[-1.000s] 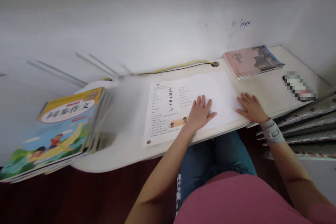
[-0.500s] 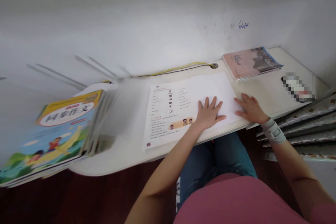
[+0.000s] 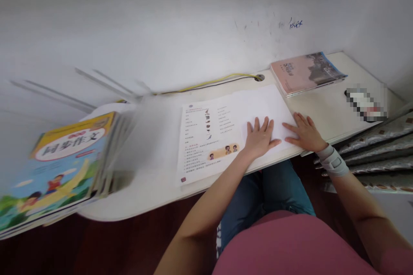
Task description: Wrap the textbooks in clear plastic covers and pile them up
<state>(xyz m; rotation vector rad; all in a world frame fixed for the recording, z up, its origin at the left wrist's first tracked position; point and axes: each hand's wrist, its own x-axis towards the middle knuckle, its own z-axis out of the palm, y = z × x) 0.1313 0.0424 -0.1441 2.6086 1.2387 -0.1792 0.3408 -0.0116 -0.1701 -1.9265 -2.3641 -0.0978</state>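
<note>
A white printed sheet [image 3: 206, 154] lies flat on the desk [image 3: 145, 189], with text lines and small pictures on its left part and a blank right part. My left hand [image 3: 260, 137] rests on the sheet right of the print, palm down and fingers spread. Close by, my right hand [image 3: 305, 133] lies at the sheet's right edge with its fingers stretched out toward the left. It wears a grey band [image 3: 334, 161] on the wrist. Neither hand grips anything.
Colourful books [image 3: 64, 163] are stacked at the desk's left end. Pink-covered books [image 3: 303, 75] lie at the back right, near a partly pixelated phone-like object [image 3: 364, 103]. A yellow cable [image 3: 209, 82] runs along the wall into a hole. Silvery patterned layers [image 3: 371, 150] are at the right.
The view has shifted slightly. My left hand has slid a little to the right over the sheet, and my right hand a little left, so they are closer together.
</note>
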